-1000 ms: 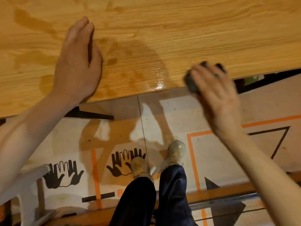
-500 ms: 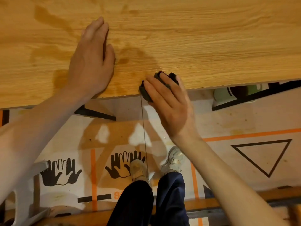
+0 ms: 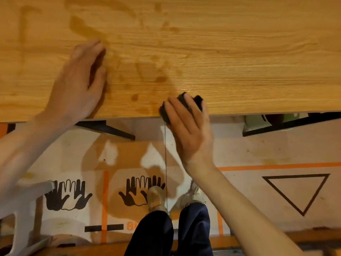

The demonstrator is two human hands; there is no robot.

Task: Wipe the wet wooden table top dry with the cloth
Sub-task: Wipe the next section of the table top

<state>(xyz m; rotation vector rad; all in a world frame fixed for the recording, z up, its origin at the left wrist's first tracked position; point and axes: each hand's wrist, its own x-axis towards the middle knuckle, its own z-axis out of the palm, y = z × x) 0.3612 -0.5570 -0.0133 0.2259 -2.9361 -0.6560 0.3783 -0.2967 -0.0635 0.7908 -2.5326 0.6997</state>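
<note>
The wooden table top (image 3: 239, 52) fills the upper half of the head view, with dark wet streaks and drops (image 3: 158, 78) between my hands and further up left. My right hand (image 3: 188, 126) presses a bunched dark cloth (image 3: 181, 99) onto the table's near edge; the fingers cover most of the cloth. My left hand (image 3: 77, 85) lies flat, palm down, on the wood to the left of the wet patch, holding nothing.
Below the table edge lie a printed floor mat (image 3: 276, 154) with hand symbols and a triangle, my two shoes (image 3: 156, 198), a white chair (image 3: 22, 209) at lower left, black table brackets (image 3: 110, 129) and a green-white object (image 3: 258, 121) under the table.
My right hand slid the cloth left along the table's near edge from the right side to the middle. The view shifted, showing more of the table top. My left hand stayed flat.
</note>
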